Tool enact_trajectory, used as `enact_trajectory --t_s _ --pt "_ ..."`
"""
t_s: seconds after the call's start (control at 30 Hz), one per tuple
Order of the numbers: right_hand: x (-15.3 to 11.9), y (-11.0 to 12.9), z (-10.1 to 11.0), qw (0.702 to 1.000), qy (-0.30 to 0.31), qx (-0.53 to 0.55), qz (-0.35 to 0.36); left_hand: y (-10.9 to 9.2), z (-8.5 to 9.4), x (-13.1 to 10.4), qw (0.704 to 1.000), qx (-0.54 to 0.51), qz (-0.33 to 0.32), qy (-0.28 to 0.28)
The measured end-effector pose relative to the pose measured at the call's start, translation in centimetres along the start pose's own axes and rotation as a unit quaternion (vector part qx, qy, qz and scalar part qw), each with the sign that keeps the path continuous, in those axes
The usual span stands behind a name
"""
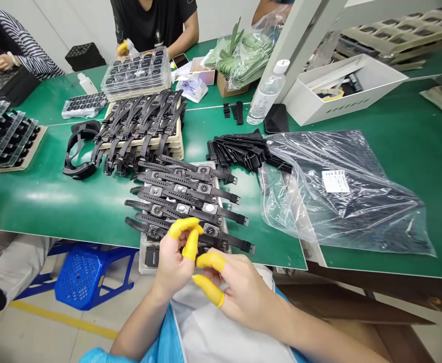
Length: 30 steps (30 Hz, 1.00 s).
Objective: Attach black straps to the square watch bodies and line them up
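My left hand point(173, 262) and my right hand point(239, 295) meet just below the table's front edge, over my lap. Both wear yellow finger cots. The left hand's fingers curl together, with its capped tips against the nearest watch of a tray of black smartwatches point(185, 201) lying face down with straps spread. My right forefinger touches the left hand's capped finger, and its thumb is held apart below. I see nothing held in either hand. A small black part point(152, 256) lies in the tray's front corner beside my left hand.
Behind the tray are a stack of watches on beige trays point(141, 126), loose black straps point(243, 148) and a large clear plastic bag point(341, 194). A water bottle point(268, 93) and white box point(341, 88) stand further back. Other people work at the far side and left. A blue stool point(86, 275) is under the table.
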State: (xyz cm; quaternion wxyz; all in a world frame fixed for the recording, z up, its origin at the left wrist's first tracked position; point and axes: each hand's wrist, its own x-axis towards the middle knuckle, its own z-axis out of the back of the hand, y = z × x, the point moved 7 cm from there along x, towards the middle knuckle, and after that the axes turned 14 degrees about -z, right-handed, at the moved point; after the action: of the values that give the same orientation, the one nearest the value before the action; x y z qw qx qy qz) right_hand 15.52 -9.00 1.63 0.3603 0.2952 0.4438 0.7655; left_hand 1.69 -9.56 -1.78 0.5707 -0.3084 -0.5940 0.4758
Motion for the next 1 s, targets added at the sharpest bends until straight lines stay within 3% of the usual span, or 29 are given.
enact_trajectory --t_s 0.13,0.47,0.77,0.9,1.0 --pt "0.1 0.9 0.3 0.993 -0.068 -0.078 0.049 -0.6 0.5 0.9 0.987 0.137 -0.077 0.024" --pt "1.1 0.6 0.7 0.987 -0.043 -0.132 0.079 -2.7 0.1 1.9 0.935 0.27 -0.198 0.115" --pt "1.0 0.0 -0.4 0.986 0.011 -0.146 0.075 -3.1 -0.1 1.7 0.897 0.34 -0.211 0.188" --pt "1.3 -0.1 -0.6 0.985 -0.01 -0.153 0.08 -3.0 -0.7 1.9 0.889 0.342 -0.221 0.208" --pt "1.6 0.0 -0.1 0.99 -0.052 -0.108 0.074 -3.1 -0.7 2.0 0.907 0.309 -0.222 0.18"
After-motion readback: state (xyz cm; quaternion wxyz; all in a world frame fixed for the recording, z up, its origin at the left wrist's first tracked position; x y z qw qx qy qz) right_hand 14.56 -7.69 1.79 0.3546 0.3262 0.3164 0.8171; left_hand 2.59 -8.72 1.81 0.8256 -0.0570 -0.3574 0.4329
